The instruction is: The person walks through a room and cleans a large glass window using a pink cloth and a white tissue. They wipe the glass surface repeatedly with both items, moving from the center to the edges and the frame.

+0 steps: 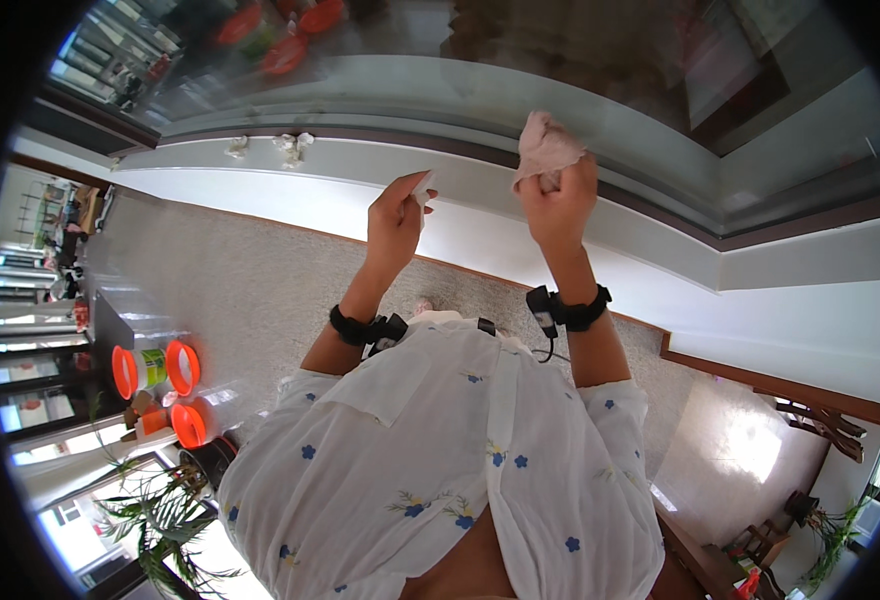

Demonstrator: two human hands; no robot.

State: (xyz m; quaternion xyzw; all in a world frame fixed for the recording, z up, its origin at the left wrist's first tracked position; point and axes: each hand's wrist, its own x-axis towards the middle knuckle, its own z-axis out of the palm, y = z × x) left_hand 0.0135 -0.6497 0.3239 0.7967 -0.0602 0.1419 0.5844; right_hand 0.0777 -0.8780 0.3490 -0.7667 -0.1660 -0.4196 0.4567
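Observation:
A crumpled pink cloth (547, 146) is bunched in my right hand (562, 199), held up close to the window glass (620, 90). Whether the cloth touches the pane, I cannot tell. Between the thumb and fingers of my left hand (397, 214) is a small piece of white tissue (422, 190), over the front of the pale sill (470, 176). Several crumpled white tissues (291, 148) lie on the sill to the left. A dark frame (380, 142) runs along the bottom of the glass.
Orange-rimmed buckets (182, 367) stand on the speckled floor (260, 262) at the left, near a potted palm (166, 525). Below the sill is a white wall (635, 277) with a brown skirting (755, 382). Wooden furniture (762, 544) stands at the lower right.

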